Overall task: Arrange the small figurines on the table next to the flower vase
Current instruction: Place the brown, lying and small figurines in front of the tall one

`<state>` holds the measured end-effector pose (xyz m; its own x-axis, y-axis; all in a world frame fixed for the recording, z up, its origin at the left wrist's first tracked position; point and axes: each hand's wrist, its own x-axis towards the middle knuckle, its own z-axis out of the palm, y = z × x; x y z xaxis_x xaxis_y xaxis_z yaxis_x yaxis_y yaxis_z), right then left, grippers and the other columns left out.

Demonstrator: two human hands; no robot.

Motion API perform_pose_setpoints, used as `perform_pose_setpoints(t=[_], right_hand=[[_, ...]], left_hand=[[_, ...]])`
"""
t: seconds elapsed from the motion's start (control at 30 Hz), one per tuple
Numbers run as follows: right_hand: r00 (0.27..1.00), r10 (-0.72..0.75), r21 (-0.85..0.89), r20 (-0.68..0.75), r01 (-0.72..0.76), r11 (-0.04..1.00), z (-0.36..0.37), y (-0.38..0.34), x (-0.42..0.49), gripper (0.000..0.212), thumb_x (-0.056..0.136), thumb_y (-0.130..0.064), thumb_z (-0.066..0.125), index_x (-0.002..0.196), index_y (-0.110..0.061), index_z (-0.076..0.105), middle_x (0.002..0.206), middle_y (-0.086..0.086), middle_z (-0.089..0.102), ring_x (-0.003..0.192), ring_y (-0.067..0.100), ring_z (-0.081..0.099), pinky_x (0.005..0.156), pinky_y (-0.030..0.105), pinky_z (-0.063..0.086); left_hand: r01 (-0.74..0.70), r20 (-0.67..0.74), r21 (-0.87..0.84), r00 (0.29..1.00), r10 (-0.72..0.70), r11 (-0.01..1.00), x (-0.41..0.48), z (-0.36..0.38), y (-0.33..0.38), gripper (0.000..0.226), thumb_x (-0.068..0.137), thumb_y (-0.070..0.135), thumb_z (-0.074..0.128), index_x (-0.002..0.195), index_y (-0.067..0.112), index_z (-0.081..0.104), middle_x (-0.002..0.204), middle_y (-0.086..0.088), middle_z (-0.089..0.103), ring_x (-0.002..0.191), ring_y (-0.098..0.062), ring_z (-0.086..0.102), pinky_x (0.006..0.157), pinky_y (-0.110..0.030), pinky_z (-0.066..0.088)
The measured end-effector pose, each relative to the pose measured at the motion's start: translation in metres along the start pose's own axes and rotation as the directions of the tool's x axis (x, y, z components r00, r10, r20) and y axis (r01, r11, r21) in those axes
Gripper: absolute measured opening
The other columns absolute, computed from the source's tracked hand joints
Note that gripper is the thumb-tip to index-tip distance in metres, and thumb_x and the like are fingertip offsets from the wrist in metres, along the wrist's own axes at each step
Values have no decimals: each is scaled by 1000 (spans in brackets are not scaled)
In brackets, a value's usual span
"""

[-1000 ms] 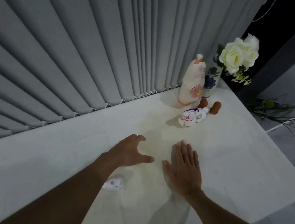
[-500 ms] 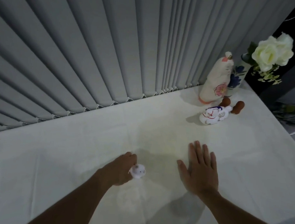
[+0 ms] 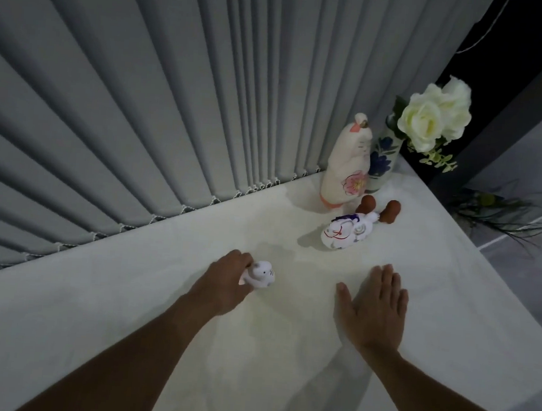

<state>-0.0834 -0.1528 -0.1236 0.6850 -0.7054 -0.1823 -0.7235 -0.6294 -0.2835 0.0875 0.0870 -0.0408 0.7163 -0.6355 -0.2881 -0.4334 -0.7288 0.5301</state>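
My left hand [image 3: 223, 279] is closed around a small white cat figurine [image 3: 260, 274], held just above the white table [image 3: 99, 305]. My right hand [image 3: 373, 306] lies flat on the table, fingers together, holding nothing. At the far right corner stands a white vase with blue flowers [image 3: 384, 157] carrying white roses [image 3: 433, 119]. Left of the vase stands a tall cream cat figurine with a pink blossom [image 3: 347, 169]. In front of them lies a white painted figurine [image 3: 347, 232], with two small brown figurines [image 3: 380, 208] behind it.
Grey vertical blinds [image 3: 174, 100] hang along the table's far edge. The table's right edge [image 3: 497, 275] drops to a grey floor, where a dark green plant [image 3: 493, 206] lies. A dark wall fills the upper right.
My left hand closed on the small white cat figurine and carried it forward, toward the vase. The right hand stayed flat on the table. The camera view shifted.
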Motion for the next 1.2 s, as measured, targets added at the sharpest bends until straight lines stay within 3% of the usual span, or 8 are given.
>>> perform_pose_setpoints(t=[0.13, 0.37, 0.67, 0.87, 0.93, 1.07, 1.2], right_hand=[[999, -39, -84, 23, 41, 996, -1, 3, 20, 96, 95, -78, 12, 165, -13, 0, 175, 9, -5, 161, 29, -8, 130, 50, -2], [998, -60, -90, -13, 59, 994, 3, 1, 21, 92, 98, -75, 16, 166, -14, 6, 175, 9, 0, 161, 31, -4, 130, 52, -2], [998, -56, -97, -19, 54, 994, 7, 5, 23, 89, 99, -72, 26, 163, -11, 22, 174, 12, 15, 160, 35, 10, 128, 57, 10], [998, -53, -94, -18, 51, 994, 7, 6, 24, 90, 98, -75, 21, 164, -14, 21, 174, 10, 14, 161, 35, 11, 128, 58, 11], [998, -60, -95, -24, 58, 994, 8, 7, 24, 90, 98, -76, 22, 164, -14, 20, 174, 9, 13, 161, 34, 9, 128, 57, 10], [999, -48, -86, 11, 49, 995, 8, 8, 24, 92, 98, -76, 18, 165, -14, 13, 175, 8, 8, 161, 32, 4, 129, 55, 6], [987, -58, -37, 150, 64, 997, -5, 8, 28, 96, 93, -80, 7, 165, -18, -5, 175, 4, -10, 161, 29, -11, 130, 51, -5]], left_hand=[[-4, -4, 31, 1000, 4, 1000, 44, -2, 22, 31, 85, 20, 71, 114, 11, 62, 109, -9, 61, 105, -29, 60, 88, -38, 44], [-37, 26, 101, 999, 35, 994, 116, -6, 51, 36, 86, 16, 70, 120, 10, 62, 118, -14, 62, 114, -35, 58, 96, -45, 45], [-147, 128, 170, 984, 126, 974, 159, -1, 72, 36, 84, 9, 69, 120, 14, 65, 121, -9, 63, 112, -33, 61, 93, -45, 49], [-179, 134, 202, 979, 154, 963, 161, 0, 73, 34, 86, 10, 67, 120, 16, 67, 122, -6, 66, 110, -32, 63, 93, -45, 51], [-179, 149, 227, 978, 147, 957, 161, 0, 73, 45, 87, 11, 68, 131, 17, 61, 132, -6, 62, 119, -31, 60, 98, -43, 49], [-185, 196, 256, 971, 137, 949, 151, -4, 72, 85, 84, 8, 73, 155, 21, 29, 156, -5, 39, 138, -28, 46, 110, -44, 41], [-157, 198, 313, 975, 97, 937, 134, -14, 73, 90, 89, 20, 70, 158, 26, 14, 164, 0, 24, 149, -22, 26, 119, -39, 30]])
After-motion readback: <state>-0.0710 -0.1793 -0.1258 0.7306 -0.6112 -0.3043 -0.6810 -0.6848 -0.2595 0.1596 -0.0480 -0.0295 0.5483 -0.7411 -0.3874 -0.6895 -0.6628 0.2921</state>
